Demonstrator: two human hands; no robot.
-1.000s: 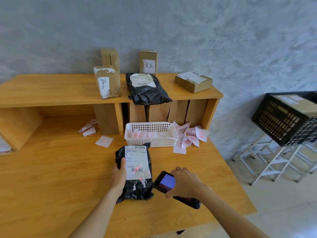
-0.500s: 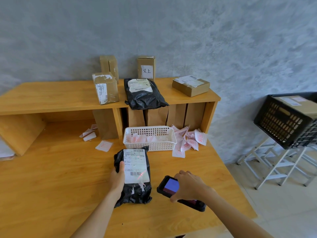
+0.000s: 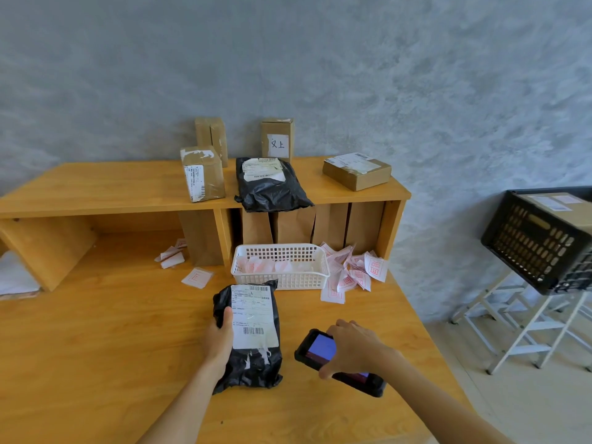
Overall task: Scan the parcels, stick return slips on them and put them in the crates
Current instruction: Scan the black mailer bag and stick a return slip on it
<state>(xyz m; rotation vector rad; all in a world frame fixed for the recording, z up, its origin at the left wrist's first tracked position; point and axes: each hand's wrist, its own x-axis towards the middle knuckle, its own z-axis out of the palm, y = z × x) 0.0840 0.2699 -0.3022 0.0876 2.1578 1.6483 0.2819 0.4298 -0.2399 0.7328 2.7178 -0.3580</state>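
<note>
Black parcel (image 3: 248,334) with white label lies on the table (image 3: 96,347), left hand (image 3: 219,339) gripping its edge, right hand (image 3: 354,349) clasping a scanner (image 3: 323,357).

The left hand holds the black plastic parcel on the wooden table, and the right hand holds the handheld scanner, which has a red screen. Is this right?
Not entirely. The head view shows the handheld scanner with a blue-lit screen, not red. The rest stands: the left hand holds the black plastic parcel on the wooden table, and the right hand holds the scanner.

Single head-worn wide-angle view, forward and down over the wooden table (image 3: 96,363), close above the hands.
</note>
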